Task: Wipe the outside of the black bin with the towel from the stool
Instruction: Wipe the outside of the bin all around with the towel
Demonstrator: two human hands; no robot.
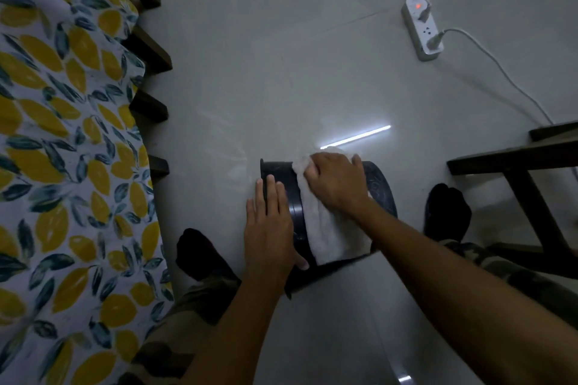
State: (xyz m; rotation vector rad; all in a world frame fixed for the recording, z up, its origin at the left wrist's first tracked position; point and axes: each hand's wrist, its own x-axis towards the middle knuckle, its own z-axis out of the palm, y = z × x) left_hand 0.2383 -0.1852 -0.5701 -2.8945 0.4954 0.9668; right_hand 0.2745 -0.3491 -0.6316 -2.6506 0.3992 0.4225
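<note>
The black bin (pixel 380 187) lies on its side on the pale floor between my feet, its rim toward the left. A white towel (pixel 325 228) is draped over its upper side. My right hand (pixel 336 184) presses flat on the far part of the towel, fingers curled over the cloth. My left hand (pixel 270 225) rests on the bin's rim end with fingers extended, thumb against the bin wall, holding it steady.
A bed with a lemon-print sheet (pixel 62 134) and dark wooden frame runs along the left. A dark wooden stool (pixel 525 162) stands at right. A white power strip (pixel 422 31) with cables lies on the floor at the far right.
</note>
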